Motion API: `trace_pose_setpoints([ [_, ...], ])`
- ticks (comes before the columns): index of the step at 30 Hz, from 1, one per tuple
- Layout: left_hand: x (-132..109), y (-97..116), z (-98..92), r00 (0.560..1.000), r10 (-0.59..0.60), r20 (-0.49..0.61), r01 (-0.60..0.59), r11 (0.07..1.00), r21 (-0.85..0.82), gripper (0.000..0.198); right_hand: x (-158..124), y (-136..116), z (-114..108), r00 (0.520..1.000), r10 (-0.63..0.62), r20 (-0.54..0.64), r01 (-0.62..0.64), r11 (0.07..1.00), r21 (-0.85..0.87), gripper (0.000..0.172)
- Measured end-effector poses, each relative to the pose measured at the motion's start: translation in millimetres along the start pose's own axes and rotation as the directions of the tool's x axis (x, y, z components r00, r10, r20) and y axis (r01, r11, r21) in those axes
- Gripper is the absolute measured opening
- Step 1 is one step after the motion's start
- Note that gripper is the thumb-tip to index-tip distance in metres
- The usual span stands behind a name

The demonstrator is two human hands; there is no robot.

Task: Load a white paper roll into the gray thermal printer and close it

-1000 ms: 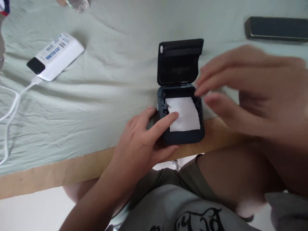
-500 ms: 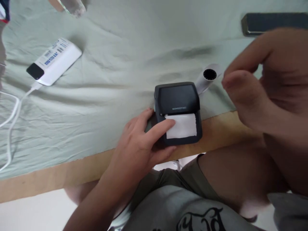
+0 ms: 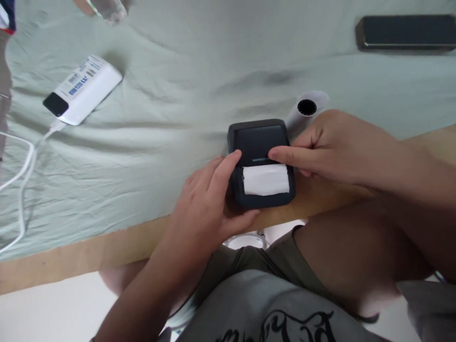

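A small black label printer [image 3: 261, 135] stands near the table's front edge, a white paper label [image 3: 266, 180] lying across its lower front. My left hand [image 3: 206, 204] grips the printer's left side, index fingertip on the top and thumb at the front edge. From the right, my right hand [image 3: 327, 147] holds the printer too, thumb on the lid beside the printed lettering and the other fingers bent against its side, partly hidden. Just behind the printer and close to my right knuckles is a white paper roll [image 3: 297, 118] with a dark hollow core.
A white power bank [image 3: 90, 90] with a plugged-in white cable [image 3: 26, 175] lies at the left. A dark oblong case [image 3: 406, 33] is at the far right, a clear glass object [image 3: 110, 9] at the top left. Wrinkled green cloth [image 3: 171, 85] covers the wooden-edged table.
My right hand has come down and left from the air onto the printer's right side. My left index finger has moved from the label up to the lid.
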State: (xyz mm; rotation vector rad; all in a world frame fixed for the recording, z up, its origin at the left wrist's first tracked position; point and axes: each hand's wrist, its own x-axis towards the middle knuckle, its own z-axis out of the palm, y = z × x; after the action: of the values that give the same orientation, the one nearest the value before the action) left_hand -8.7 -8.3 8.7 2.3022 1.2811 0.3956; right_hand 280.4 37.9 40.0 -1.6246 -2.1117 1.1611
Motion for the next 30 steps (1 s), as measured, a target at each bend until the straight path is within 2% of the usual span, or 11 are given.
trace_pose_setpoints([
  [4,-2.2,-4.4,5.1,1.0,0.021,-0.015,-0.021,1.0,0.001,0.118,-3.3,10.4,4.3,0.999,-0.03,-0.033,0.029,0.999,-0.027,0.076],
  [6,-3.3,-5.8,9.4,0.999,0.018,-0.042,-0.017,0.999,0.029,0.122,-4.6,14.1,9.3,0.999,0.017,-0.041,-0.02,0.998,-0.059,0.082],
  [9,-3.4,-6.3,11.8,0.999,0.022,-0.041,-0.019,0.998,0.065,0.117,-4.4,13.4,15.7,0.989,0.142,-0.047,-0.146,0.983,-0.107,0.088],
  [11,-2.4,-6.6,10.2,1.0,0.014,-0.017,-0.012,0.997,0.076,0.115,-4.2,8.8,17.6,0.985,0.151,-0.078,-0.16,0.98,-0.116,0.082],
  [15,-0.9,-5.7,5.4,1.0,0.0,-0.028,0.003,0.997,0.082,0.119,-6.7,-1.2,18.3,0.988,0.075,-0.137,-0.09,0.99,-0.11,0.066],
  [20,-1.7,3.2,0.3,0.997,-0.076,-0.033,0.078,0.995,0.061,0.103,-8.9,4.3,17.8,0.996,0.047,-0.077,-0.059,0.984,-0.165,0.063],
  [25,0.8,11.0,-4.7,0.997,-0.063,-0.037,0.065,0.997,0.052,0.088,-4.0,13.1,12.5,1.0,-0.008,-0.012,0.006,0.981,-0.196,0.072],
  [30,-0.2,16.6,-5.0,0.996,-0.075,-0.043,0.078,0.995,0.068,0.083,-2.9,7.8,14.7,0.999,0.049,0.009,-0.046,0.97,-0.24,0.066],
])
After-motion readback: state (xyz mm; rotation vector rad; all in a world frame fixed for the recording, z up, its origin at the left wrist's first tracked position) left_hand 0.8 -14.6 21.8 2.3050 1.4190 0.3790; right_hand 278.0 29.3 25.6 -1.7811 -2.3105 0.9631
